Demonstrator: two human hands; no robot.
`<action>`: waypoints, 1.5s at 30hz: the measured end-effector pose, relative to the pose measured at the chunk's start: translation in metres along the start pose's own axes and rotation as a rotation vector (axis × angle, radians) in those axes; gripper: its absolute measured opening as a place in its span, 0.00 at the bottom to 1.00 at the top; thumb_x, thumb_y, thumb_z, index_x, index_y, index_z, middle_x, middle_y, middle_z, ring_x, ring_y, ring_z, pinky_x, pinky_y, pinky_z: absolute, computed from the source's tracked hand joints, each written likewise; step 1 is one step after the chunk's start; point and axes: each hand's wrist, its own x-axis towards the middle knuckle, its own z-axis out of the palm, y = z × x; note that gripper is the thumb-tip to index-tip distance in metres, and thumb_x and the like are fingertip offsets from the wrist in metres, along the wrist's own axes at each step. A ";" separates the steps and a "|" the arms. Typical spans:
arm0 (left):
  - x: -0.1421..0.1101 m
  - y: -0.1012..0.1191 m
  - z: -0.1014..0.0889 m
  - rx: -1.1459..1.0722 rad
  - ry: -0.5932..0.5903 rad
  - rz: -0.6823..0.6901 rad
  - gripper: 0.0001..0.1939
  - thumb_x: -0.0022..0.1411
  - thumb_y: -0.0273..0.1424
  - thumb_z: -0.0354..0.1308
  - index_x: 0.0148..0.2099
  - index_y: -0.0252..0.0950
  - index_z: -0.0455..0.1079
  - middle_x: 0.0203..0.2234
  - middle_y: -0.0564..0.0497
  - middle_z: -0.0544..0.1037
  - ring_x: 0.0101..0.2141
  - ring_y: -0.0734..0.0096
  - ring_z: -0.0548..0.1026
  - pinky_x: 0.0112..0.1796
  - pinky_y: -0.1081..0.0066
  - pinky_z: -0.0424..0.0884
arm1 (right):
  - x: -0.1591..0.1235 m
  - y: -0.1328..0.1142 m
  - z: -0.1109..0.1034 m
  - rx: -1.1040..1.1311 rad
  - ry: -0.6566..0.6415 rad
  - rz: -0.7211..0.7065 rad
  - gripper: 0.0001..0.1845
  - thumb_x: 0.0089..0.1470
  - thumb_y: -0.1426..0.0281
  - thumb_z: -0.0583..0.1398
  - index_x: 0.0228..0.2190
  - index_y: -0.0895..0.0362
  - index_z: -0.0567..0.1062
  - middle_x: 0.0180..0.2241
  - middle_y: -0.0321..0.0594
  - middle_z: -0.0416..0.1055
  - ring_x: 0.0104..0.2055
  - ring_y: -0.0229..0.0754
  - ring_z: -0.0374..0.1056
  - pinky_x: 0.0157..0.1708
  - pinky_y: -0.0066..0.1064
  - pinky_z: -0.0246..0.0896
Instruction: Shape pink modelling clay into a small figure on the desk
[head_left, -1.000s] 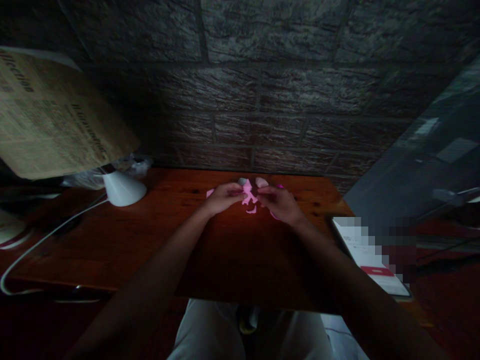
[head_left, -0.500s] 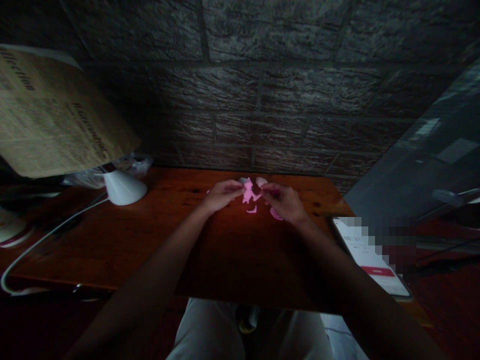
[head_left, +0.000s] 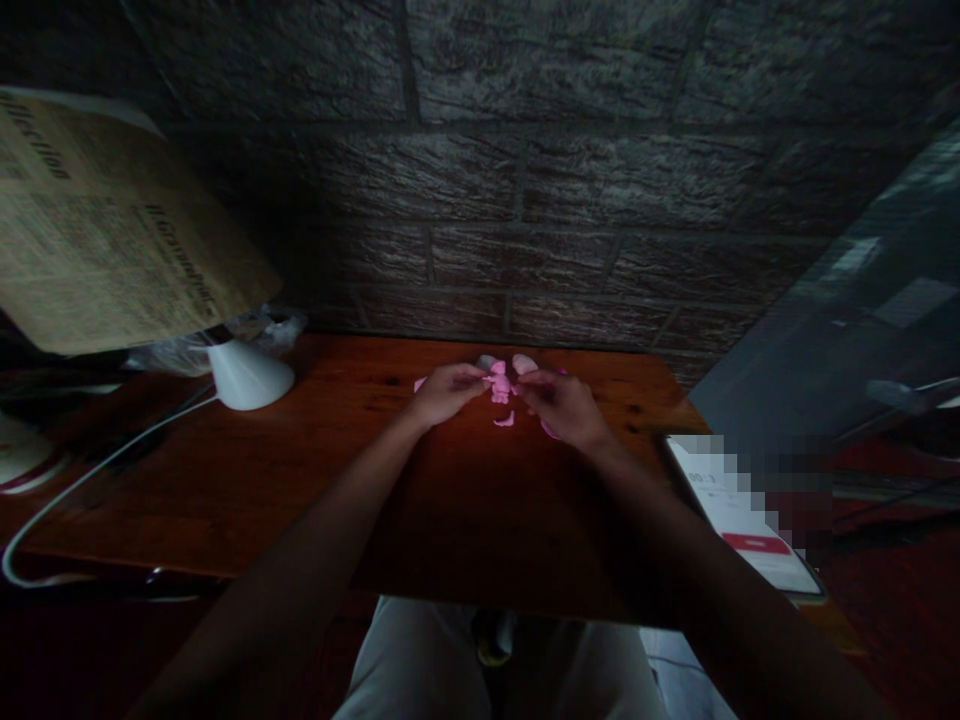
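Observation:
Between my two hands is a small pink figure (head_left: pixel 500 386) with a head and stubby limbs; its material is not clear. My left hand (head_left: pixel 444 393) pinches it at its left side, thumb and fingers together. From the other side, the closed fingertips of my right hand (head_left: pixel 567 406) grip its right edge. Just below the figure, a curved pink piece (head_left: pixel 505 419) lies on the table. Behind it are a pale pink lump (head_left: pixel 526 364) and a greyish piece (head_left: pixel 486 361). Another pink piece (head_left: pixel 550 430) is mostly hidden under my right hand.
The wooden table (head_left: pixel 300 460) backs onto a brick wall (head_left: pixel 570 180). At the left stands a lamp with a white base (head_left: pixel 249 378) and newsprint shade (head_left: pixel 97 230), its white cable (head_left: pixel 112 455) trailing forward. A phone (head_left: pixel 757 530) lies at the right edge. One pink scrap (head_left: pixel 418 384) sits behind my left wrist.
My right hand has shifted slightly left, up against the figure. The figure has turned and looks more compact; the pink strip that stuck out to its right no longer shows.

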 end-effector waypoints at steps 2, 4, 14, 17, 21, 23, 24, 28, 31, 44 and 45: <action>0.001 -0.002 0.003 -0.019 0.005 0.015 0.09 0.60 0.30 0.63 0.43 0.35 0.77 0.42 0.45 0.83 0.42 0.66 0.80 0.48 0.63 0.72 | 0.000 0.001 0.001 0.006 -0.007 0.001 0.10 0.58 0.66 0.61 0.40 0.52 0.82 0.35 0.39 0.82 0.30 0.42 0.78 0.41 0.37 0.74; 0.002 -0.004 0.006 -0.037 0.008 0.020 0.10 0.59 0.28 0.64 0.44 0.34 0.76 0.44 0.45 0.83 0.44 0.65 0.80 0.51 0.61 0.71 | 0.000 0.002 0.003 0.012 -0.011 0.012 0.09 0.58 0.67 0.61 0.39 0.52 0.82 0.37 0.39 0.82 0.32 0.43 0.79 0.42 0.38 0.74; 0.004 -0.007 0.008 -0.060 -0.021 0.016 0.14 0.57 0.23 0.65 0.47 0.34 0.75 0.47 0.43 0.82 0.48 0.63 0.80 0.55 0.58 0.71 | 0.007 0.005 0.021 0.145 0.011 0.041 0.13 0.56 0.74 0.63 0.45 0.58 0.79 0.47 0.48 0.80 0.48 0.48 0.78 0.49 0.42 0.75; 0.005 -0.008 0.006 -0.052 -0.016 0.052 0.13 0.56 0.24 0.66 0.46 0.33 0.76 0.46 0.42 0.82 0.48 0.62 0.80 0.55 0.58 0.71 | 0.007 0.006 0.022 0.179 0.022 -0.010 0.12 0.56 0.75 0.63 0.43 0.55 0.80 0.44 0.44 0.82 0.47 0.47 0.79 0.49 0.41 0.75; 0.005 -0.007 0.006 -0.063 0.004 0.082 0.12 0.55 0.24 0.66 0.44 0.33 0.76 0.46 0.43 0.82 0.47 0.63 0.79 0.54 0.58 0.71 | 0.005 0.007 0.021 0.231 0.015 -0.028 0.12 0.56 0.74 0.62 0.42 0.54 0.81 0.44 0.41 0.81 0.44 0.44 0.79 0.47 0.38 0.76; 0.004 -0.005 0.005 -0.084 0.017 0.084 0.12 0.54 0.24 0.66 0.42 0.33 0.76 0.44 0.43 0.82 0.46 0.64 0.80 0.53 0.59 0.71 | 0.004 0.007 0.021 0.242 -0.002 -0.039 0.13 0.56 0.74 0.62 0.43 0.53 0.81 0.45 0.39 0.81 0.39 0.42 0.79 0.42 0.35 0.77; 0.004 -0.004 0.005 -0.097 0.018 0.088 0.12 0.53 0.24 0.67 0.42 0.33 0.76 0.43 0.44 0.83 0.45 0.64 0.80 0.53 0.59 0.71 | 0.004 0.008 0.021 0.244 -0.003 -0.047 0.13 0.56 0.73 0.62 0.43 0.52 0.81 0.44 0.38 0.81 0.36 0.40 0.79 0.39 0.34 0.77; 0.003 -0.003 0.005 -0.158 -0.012 0.111 0.11 0.51 0.24 0.68 0.38 0.33 0.75 0.38 0.47 0.83 0.41 0.67 0.80 0.51 0.59 0.72 | 0.003 0.010 0.022 0.249 0.043 -0.084 0.12 0.55 0.73 0.63 0.40 0.52 0.82 0.42 0.37 0.82 0.31 0.38 0.77 0.33 0.32 0.77; 0.004 -0.005 0.005 -0.191 -0.005 0.103 0.11 0.49 0.22 0.68 0.36 0.33 0.74 0.34 0.50 0.82 0.38 0.69 0.80 0.49 0.60 0.73 | 0.003 0.011 0.023 0.247 0.054 -0.092 0.11 0.54 0.72 0.64 0.40 0.53 0.82 0.41 0.38 0.82 0.31 0.39 0.77 0.31 0.31 0.75; 0.005 -0.009 0.004 -0.131 -0.090 0.058 0.11 0.50 0.24 0.67 0.39 0.33 0.77 0.39 0.46 0.83 0.41 0.65 0.80 0.51 0.59 0.73 | 0.001 0.010 0.022 0.243 -0.016 -0.094 0.11 0.56 0.70 0.62 0.40 0.53 0.82 0.29 0.36 0.80 0.24 0.38 0.74 0.29 0.32 0.73; 0.005 -0.009 0.004 -0.132 -0.094 0.058 0.11 0.50 0.24 0.67 0.39 0.33 0.78 0.39 0.46 0.83 0.41 0.65 0.80 0.51 0.60 0.73 | 0.001 0.010 0.022 0.242 -0.015 -0.089 0.11 0.57 0.70 0.62 0.40 0.53 0.83 0.29 0.36 0.81 0.24 0.38 0.74 0.29 0.32 0.73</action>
